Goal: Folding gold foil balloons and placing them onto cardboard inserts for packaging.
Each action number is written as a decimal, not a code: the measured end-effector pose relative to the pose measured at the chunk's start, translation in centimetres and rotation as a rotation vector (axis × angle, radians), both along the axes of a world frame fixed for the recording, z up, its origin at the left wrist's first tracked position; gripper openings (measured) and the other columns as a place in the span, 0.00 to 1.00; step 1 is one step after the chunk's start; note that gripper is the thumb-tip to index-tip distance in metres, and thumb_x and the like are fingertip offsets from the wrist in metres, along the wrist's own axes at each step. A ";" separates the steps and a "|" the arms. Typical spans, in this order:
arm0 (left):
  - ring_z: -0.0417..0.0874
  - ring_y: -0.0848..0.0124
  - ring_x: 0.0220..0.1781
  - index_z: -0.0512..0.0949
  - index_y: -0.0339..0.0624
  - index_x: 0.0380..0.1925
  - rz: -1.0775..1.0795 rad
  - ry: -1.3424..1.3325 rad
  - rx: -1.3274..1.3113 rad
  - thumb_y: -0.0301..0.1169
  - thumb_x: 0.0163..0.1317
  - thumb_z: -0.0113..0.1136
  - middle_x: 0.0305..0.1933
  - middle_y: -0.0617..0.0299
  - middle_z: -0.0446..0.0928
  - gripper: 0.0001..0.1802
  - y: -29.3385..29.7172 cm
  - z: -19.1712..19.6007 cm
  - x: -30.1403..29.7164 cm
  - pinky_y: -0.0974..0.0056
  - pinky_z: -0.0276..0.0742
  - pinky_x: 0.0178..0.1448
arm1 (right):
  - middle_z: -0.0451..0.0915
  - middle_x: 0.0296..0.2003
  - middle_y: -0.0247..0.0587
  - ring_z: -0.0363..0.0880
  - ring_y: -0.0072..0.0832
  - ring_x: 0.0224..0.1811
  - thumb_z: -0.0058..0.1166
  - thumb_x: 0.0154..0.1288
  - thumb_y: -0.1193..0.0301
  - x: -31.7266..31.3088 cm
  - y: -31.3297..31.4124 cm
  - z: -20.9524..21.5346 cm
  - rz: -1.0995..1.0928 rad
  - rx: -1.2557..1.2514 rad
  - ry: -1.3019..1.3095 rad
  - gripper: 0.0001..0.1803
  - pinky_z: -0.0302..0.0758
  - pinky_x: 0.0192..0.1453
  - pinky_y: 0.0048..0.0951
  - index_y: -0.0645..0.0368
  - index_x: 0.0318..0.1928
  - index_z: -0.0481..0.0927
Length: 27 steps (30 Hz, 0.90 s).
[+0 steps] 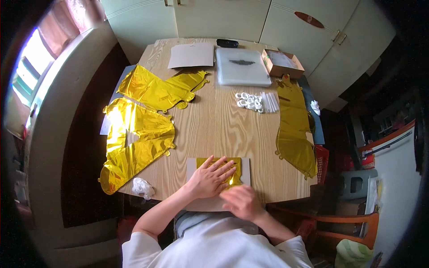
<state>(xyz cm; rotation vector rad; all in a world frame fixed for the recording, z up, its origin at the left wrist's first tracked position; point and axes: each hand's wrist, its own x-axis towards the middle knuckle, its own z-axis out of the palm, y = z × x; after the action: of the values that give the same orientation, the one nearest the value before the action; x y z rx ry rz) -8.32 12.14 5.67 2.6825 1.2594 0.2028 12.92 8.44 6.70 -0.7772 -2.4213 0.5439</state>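
A folded piece of gold foil balloon (pixel 238 166) lies on a grey cardboard sheet (pixel 191 168) at the table's near edge. My left hand (pixel 211 179) rests flat on the foil, fingers spread. Just right of it, my right hand (pixel 243 201) hovers at the foil's lower right corner, fingers bent and smeared by motion, so whether it grips anything is unclear. Flat gold foil balloons lie at the left, one nearer (pixel 147 131) and one farther (pixel 154 89). Another gold foil balloon (pixel 292 129) hangs along the right side of the table.
White rings (pixel 250 102) and clear straws (pixel 270 102) lie right of centre. Behind them are a stack of clear plastic bags (pixel 243 73), a cardboard box (pixel 286 69), a grey card sheet (pixel 191 54) and a black tray (pixel 227 43). Crumpled white plastic (pixel 143 188) sits at the near left.
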 end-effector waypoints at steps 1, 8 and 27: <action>0.50 0.61 0.80 0.59 0.51 0.72 0.003 0.007 -0.007 0.52 0.71 0.40 0.77 0.62 0.56 0.33 0.0 0.1 0.0 0.46 0.40 0.79 | 0.78 0.52 0.37 0.75 0.33 0.56 0.60 0.62 0.61 0.2 1.1 -0.3 -0.077 0.010 0.005 0.18 0.68 0.63 0.42 0.54 0.50 0.83; 0.51 0.63 0.79 0.58 0.44 0.72 0.021 -0.011 -0.003 0.52 0.71 0.41 0.76 0.60 0.57 0.35 -0.1 0.2 0.1 0.47 0.39 0.80 | 0.73 0.62 0.49 0.69 0.41 0.67 0.53 0.65 0.70 -0.3 6.4 -2.7 -0.226 0.151 -0.174 0.26 0.61 0.73 0.45 0.65 0.62 0.72; 0.45 0.31 0.76 0.59 0.47 0.72 0.184 0.010 -0.058 0.70 0.61 0.41 0.74 0.35 0.52 0.49 -4.4 1.6 -0.9 0.34 0.41 0.75 | 0.66 0.68 0.51 0.60 0.41 0.73 0.55 0.63 0.46 -0.2 6.2 -2.2 -0.211 0.063 -0.319 0.41 0.53 0.76 0.47 0.68 0.64 0.69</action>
<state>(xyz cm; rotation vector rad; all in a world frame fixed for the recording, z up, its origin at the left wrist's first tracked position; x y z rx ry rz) -9.27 7.73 7.28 2.5229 1.4916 0.1741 12.68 14.68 4.47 -1.1497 -2.5827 0.2750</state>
